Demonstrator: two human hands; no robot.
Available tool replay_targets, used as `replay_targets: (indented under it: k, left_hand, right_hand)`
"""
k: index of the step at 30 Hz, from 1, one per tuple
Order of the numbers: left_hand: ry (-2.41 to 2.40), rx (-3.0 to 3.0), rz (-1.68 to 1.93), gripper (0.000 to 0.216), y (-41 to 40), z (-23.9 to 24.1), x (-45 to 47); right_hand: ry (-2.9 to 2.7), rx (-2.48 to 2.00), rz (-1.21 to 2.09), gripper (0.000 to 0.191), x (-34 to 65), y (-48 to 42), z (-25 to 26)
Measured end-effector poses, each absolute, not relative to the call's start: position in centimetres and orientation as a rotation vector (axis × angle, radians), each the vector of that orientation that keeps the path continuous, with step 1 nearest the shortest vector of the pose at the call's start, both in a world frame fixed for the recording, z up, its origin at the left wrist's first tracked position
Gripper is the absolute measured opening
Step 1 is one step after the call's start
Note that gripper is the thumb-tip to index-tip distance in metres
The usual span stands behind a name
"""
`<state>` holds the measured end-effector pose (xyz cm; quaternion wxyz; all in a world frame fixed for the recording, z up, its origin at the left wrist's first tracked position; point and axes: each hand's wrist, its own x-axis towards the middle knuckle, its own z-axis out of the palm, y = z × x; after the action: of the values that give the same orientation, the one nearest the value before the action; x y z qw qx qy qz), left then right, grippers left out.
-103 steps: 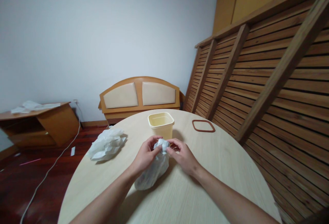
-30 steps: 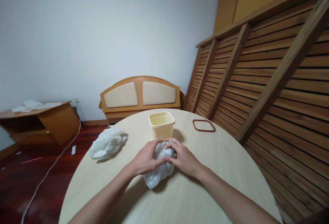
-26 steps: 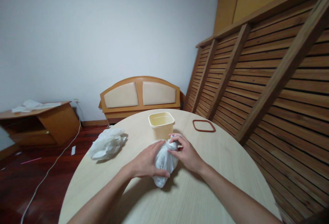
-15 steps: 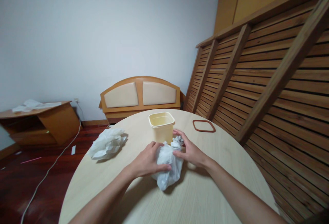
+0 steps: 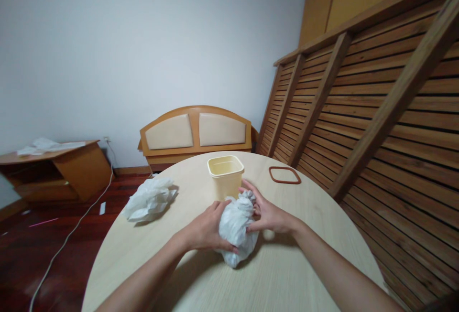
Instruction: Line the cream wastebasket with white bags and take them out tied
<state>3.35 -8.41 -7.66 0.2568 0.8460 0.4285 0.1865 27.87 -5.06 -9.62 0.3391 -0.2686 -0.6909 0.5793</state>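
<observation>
A tied-up white plastic bag (image 5: 237,228), bunched at its top, rests on the round table (image 5: 297,259) between my hands. From the left, my left hand (image 5: 208,228) wraps its side, thumb across the front. On the other side my right hand (image 5: 266,210) curls its fingers around the bag near the bunched knot. What the bag contains is hidden. Just behind it stands a cream plastic bin (image 5: 225,180), upright, its inside bare as far as I see. A brown rounded-square ring (image 5: 285,175) lies flat to the bin's right.
Another crumpled white plastic bag (image 5: 152,200) lies at the table's left edge. Beyond are a headboard (image 5: 195,133), a leaning slatted wooden frame (image 5: 358,106) on the right, and a low cabinet (image 5: 82,168) on the left. A white cable (image 5: 71,233) crosses the floor.
The bag has turned slightly and sits fuller between my hands, its knot now more upright. My right hand has shifted a little to the right along it.
</observation>
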Motion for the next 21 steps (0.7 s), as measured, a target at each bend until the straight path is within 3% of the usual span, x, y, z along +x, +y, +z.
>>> replay_targets:
  k: [6,10,14,21]
  left_hand:
    - [1.351,2.241,0.69,0.073,-8.1,-7.9,3.9]
    - [1.413,2.237,0.713,0.058,-7.7,-8.4,3.9]
    - [1.357,2.179,0.718,0.069,-7.6,-8.8,3.7]
    - [0.954,2.06,0.815,0.082,-7.4,-8.9,3.9]
  right_hand:
    - [-1.872,-0.748,1.38,0.124,28.5,-4.7,-9.7]
    - [-2.247,-0.964,0.844,0.129,29.2,-4.8,-9.1]
    - [-2.462,-0.913,0.345,0.115,28.4,-6.0,-7.7]
    - [-2.588,-0.773,0.403,0.11,25.8,-8.4,-7.1]
